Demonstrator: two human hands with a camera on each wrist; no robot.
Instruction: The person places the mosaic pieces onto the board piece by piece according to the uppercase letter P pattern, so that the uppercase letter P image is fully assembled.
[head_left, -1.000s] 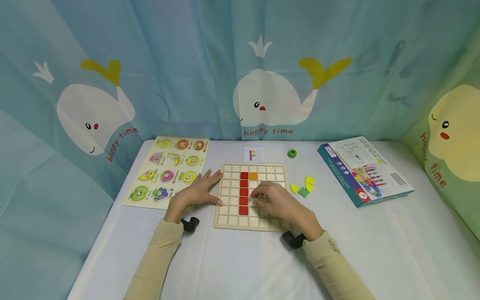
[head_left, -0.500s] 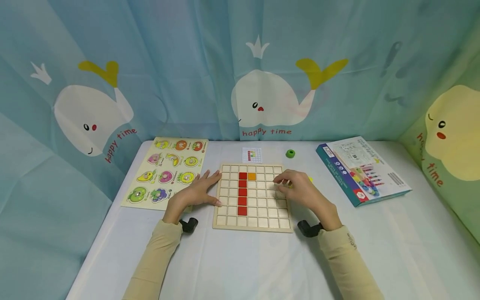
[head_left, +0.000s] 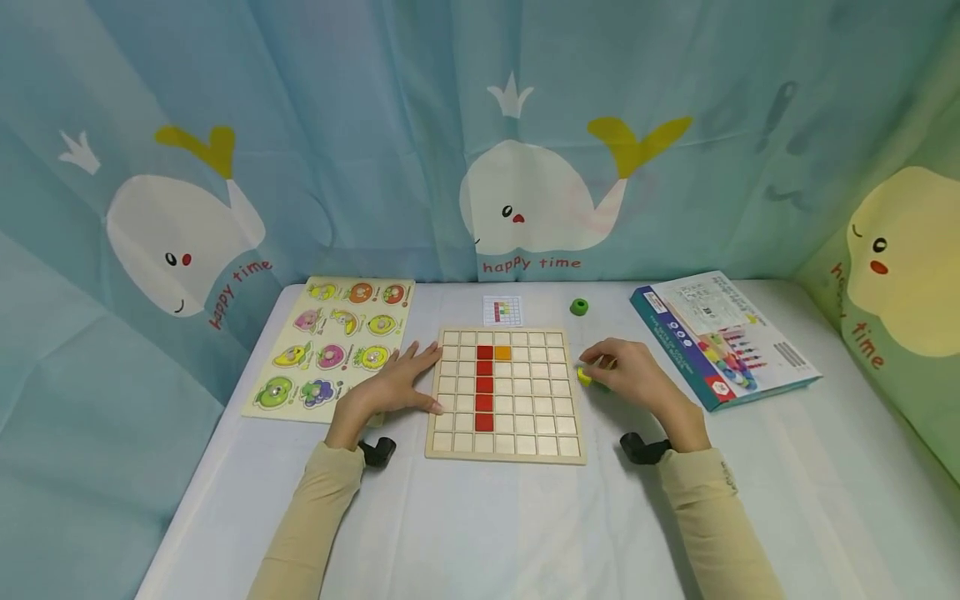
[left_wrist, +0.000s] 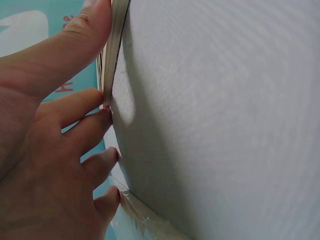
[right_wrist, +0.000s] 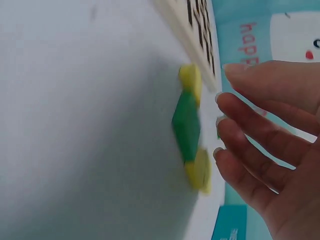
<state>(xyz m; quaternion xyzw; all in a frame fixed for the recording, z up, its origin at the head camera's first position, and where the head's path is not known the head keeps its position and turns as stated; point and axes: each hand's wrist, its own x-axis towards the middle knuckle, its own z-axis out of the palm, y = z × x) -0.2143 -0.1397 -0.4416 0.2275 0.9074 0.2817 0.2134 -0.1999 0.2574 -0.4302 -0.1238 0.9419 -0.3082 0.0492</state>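
Green tile (right_wrist: 186, 125) flat between two yellow, right hand (head_left: 637, 379) fingers loose above, left hand (head_left: 390, 385) flat steadying wooden board (head_left: 506, 395)

Playroom: whale curtain (head_left: 525, 192), fruit puzzle (head_left: 330, 346)

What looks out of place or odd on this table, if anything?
Nothing looks spilled or damaged. The grid board lies square, with one orange tile beside the red column. A few loose yellow and green tiles lie off the board by the right hand.
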